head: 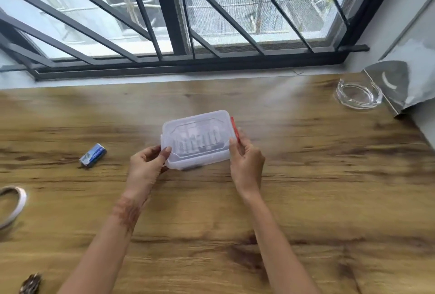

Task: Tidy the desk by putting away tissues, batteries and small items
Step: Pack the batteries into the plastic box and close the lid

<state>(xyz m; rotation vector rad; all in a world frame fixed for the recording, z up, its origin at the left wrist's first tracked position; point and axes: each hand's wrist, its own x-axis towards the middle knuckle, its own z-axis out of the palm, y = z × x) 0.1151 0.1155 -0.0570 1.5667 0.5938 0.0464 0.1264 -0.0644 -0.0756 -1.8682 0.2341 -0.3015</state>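
Observation:
A clear plastic box [196,138] with its lid on sits in the middle of the wooden desk [306,187]. Several batteries show through the lid as a row. My left hand [147,166] grips the box's left end, thumb on the lid. My right hand [246,163] holds the right end, fingers at the red side clasp [234,130]. A small blue and white tissue pack [93,157] lies on the desk to the left of the box, apart from both hands.
A roll of white tape [13,206] lies at the left edge. A dark small object [30,284] sits at the bottom left corner. A glass ashtray [357,95] stands at the back right beside a silver sheet [395,86]. A barred window runs along the back.

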